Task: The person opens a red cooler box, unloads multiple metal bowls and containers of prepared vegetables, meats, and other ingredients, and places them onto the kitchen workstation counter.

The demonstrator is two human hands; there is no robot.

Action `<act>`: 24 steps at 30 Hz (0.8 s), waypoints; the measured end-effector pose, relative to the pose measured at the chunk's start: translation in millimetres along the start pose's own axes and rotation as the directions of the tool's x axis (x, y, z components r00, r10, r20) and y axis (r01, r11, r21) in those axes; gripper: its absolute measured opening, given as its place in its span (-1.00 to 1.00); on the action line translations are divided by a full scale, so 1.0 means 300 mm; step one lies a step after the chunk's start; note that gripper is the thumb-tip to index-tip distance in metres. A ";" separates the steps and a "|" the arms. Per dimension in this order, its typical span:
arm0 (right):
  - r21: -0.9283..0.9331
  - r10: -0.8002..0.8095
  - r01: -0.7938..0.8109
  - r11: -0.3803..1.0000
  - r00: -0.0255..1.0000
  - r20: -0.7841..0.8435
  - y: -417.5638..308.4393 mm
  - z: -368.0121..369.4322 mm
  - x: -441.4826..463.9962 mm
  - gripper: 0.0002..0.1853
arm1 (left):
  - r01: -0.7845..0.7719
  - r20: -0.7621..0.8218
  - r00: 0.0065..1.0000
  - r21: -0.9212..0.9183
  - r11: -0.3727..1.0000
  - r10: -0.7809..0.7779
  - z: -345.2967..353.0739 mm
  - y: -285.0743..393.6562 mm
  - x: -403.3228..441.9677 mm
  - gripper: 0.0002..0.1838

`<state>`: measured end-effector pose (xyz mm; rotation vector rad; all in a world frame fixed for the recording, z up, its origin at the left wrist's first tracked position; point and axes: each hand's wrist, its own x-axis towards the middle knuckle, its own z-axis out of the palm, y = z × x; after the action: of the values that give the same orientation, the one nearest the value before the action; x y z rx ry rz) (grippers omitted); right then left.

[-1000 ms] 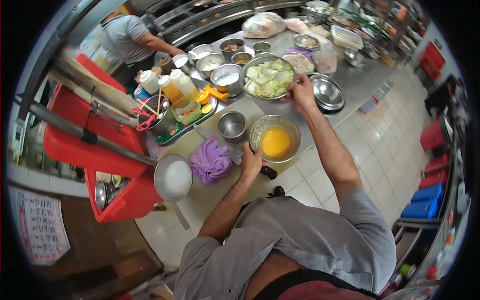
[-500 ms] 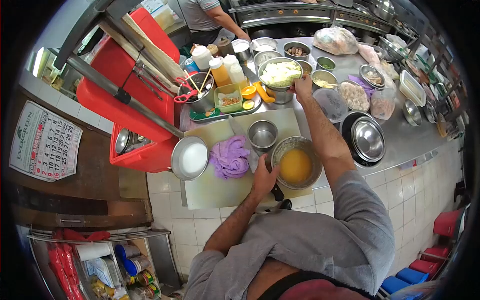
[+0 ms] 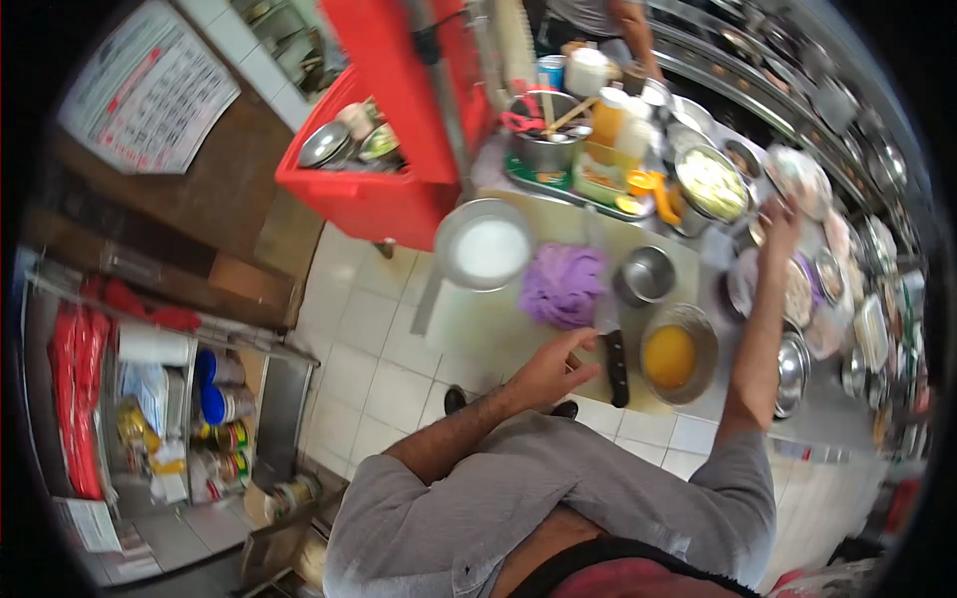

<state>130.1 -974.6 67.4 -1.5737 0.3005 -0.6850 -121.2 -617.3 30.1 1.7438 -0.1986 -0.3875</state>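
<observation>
My left hand (image 3: 554,369) is held over the near edge of the cutting board (image 3: 469,329), fingers apart and holding nothing. Just right of it lies a black-handled knife (image 3: 617,367), and beyond that stands a metal bowl of yellow liquid (image 3: 669,357). My right hand (image 3: 781,224) reaches over the bowls on the right; its fingers are blurred, and what they touch is unclear. Left of that hand is a bowl of chopped pale vegetable (image 3: 712,183). A purple cloth (image 3: 563,286), a small metal bowl (image 3: 645,275) and a pan of white contents (image 3: 484,245) are on or beside the board.
A red cooler box (image 3: 374,204) with a raised lid stands left of the counter. Sauce bottles (image 3: 609,116) and a metal pot with utensils (image 3: 546,149) sit on a tray behind the board. Another person's arm (image 3: 638,40) shows at the back.
The camera view has swung left and down. My left hand has drawn away from the bowl of yellow liquid. My right hand has left the chopped-vegetable bowl and moved right.
</observation>
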 end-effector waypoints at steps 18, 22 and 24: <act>0.264 -0.358 0.244 0.933 0.575 0.735 -0.722 1.306 -1.112 -0.76 | -0.007 -0.623 0.777 -0.151 0.989 -0.090 -1.357 -0.352 -0.678 -0.67; 0.289 -0.254 0.044 0.956 0.616 0.746 -0.595 1.670 -1.095 -0.76 | 0.021 -0.656 0.725 -0.280 0.960 -0.207 -1.470 -0.432 -0.683 -0.67; 0.251 -0.136 -0.079 0.965 0.668 0.732 -0.514 1.837 -1.061 -0.76 | 0.047 -0.637 0.739 -0.274 0.961 -0.218 -1.525 -0.453 -0.655 -0.67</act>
<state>171.5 -325.4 144.3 -1.4670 -0.4275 -0.0399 -148.0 -102.6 3.5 1.5518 0.4818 0.1289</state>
